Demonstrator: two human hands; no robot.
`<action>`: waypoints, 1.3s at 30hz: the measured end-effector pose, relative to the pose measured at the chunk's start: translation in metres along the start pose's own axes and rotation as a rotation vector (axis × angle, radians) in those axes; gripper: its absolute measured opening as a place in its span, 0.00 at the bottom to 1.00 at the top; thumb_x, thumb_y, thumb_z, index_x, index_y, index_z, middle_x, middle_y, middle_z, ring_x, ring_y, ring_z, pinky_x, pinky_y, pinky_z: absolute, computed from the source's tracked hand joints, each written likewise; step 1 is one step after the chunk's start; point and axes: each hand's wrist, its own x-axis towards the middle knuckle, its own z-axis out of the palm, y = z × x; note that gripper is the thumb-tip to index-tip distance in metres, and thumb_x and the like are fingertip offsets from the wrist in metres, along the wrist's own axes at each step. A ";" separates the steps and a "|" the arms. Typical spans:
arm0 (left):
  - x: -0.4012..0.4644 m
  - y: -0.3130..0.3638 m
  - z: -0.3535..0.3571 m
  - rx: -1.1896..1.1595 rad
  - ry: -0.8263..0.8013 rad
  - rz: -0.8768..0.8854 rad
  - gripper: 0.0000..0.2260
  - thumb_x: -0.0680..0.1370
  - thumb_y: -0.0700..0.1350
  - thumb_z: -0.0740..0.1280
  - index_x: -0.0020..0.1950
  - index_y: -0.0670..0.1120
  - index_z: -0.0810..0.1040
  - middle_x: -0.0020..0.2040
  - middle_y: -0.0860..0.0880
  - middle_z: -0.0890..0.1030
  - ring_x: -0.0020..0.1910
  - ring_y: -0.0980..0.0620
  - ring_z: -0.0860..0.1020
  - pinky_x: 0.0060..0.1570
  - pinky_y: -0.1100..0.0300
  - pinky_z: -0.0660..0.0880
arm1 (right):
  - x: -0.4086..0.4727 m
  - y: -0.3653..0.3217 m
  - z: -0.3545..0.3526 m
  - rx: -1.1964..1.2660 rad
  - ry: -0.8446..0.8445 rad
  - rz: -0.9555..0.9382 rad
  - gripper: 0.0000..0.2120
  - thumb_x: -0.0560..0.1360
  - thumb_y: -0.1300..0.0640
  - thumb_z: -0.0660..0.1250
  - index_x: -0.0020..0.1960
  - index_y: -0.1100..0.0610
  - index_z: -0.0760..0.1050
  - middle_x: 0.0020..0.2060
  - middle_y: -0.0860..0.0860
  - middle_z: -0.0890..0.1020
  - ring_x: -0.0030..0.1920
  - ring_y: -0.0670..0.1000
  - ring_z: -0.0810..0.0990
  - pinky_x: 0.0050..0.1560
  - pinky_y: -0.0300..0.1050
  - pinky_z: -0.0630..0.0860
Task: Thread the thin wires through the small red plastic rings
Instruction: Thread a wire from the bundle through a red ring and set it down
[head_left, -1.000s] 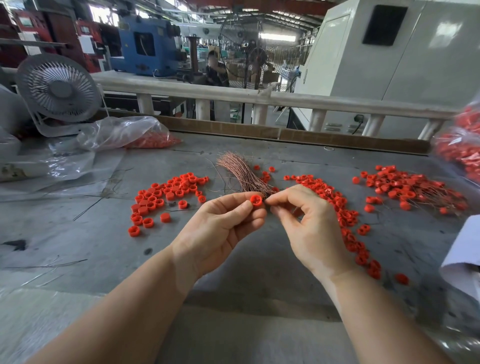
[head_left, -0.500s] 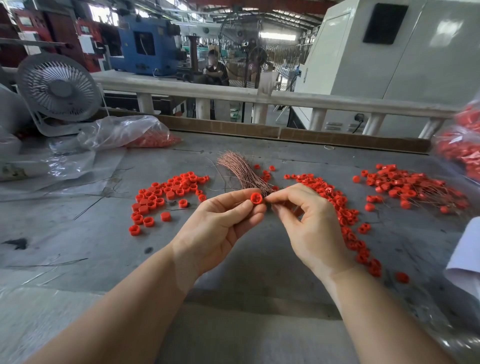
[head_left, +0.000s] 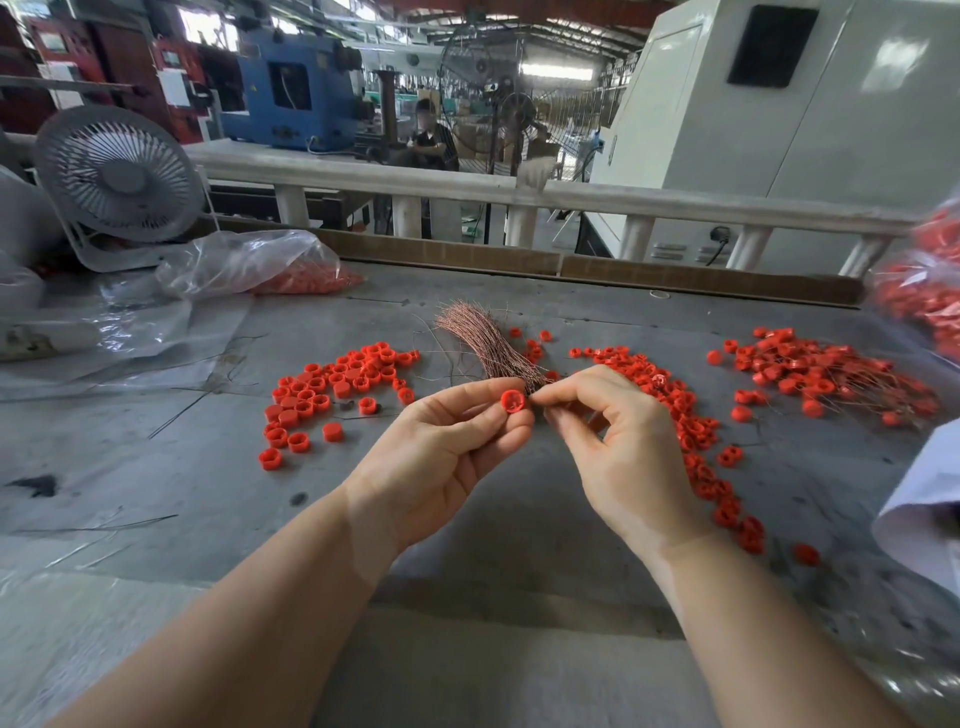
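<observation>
**Ring pinched in left hand, right hand at the wire bundle**

Red plastic ring (head_left: 511, 401) sits mid-scene, above the tabletop (head_left: 156, 467), pinched between thumb and fingertips of the left hand (head_left: 441, 457); its open face points toward the camera. Left grip: clenched on that ring.

Right hand (head_left: 618, 441) is just right of it, thumb and index tip pinched together at the near end of the copper wire bundle (head_left: 485, 340). Whether they hold a single wire: cannot tell, too thin to see. The pinch point nearly touches the ring's right edge.

Bundle fans out toward the far left from the hands, lying on the tabletop.

Loose rings:
- left pile (head_left: 332, 395), near-left of the bundle
- curved strip (head_left: 696, 441) running from behind the right hand toward the near right
- far-right pile (head_left: 815, 369) with thin wires among the rings

Far left: white desk fan (head_left: 119, 179), clear plastic bag (head_left: 244, 262) with red parts in it. Right edge: another bag of red rings (head_left: 930, 291), blurred.
</observation>
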 end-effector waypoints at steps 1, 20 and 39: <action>0.000 0.000 0.000 -0.001 0.004 -0.003 0.10 0.66 0.33 0.63 0.39 0.40 0.84 0.36 0.43 0.82 0.34 0.53 0.82 0.36 0.64 0.80 | 0.000 0.000 0.000 0.002 -0.004 0.001 0.08 0.71 0.69 0.68 0.43 0.58 0.82 0.38 0.42 0.77 0.40 0.39 0.74 0.44 0.30 0.68; -0.001 0.005 0.001 -0.059 0.037 -0.059 0.11 0.67 0.33 0.62 0.40 0.37 0.84 0.36 0.42 0.82 0.36 0.50 0.83 0.37 0.63 0.80 | 0.001 -0.001 0.000 -0.008 -0.025 0.028 0.08 0.71 0.70 0.68 0.43 0.59 0.82 0.38 0.44 0.77 0.41 0.42 0.75 0.46 0.31 0.69; -0.001 0.004 0.000 -0.053 0.041 -0.053 0.11 0.63 0.31 0.64 0.40 0.38 0.84 0.40 0.40 0.84 0.39 0.49 0.84 0.40 0.63 0.80 | 0.000 -0.003 0.000 0.006 -0.022 0.039 0.08 0.71 0.70 0.68 0.43 0.59 0.82 0.37 0.41 0.76 0.40 0.40 0.75 0.45 0.32 0.69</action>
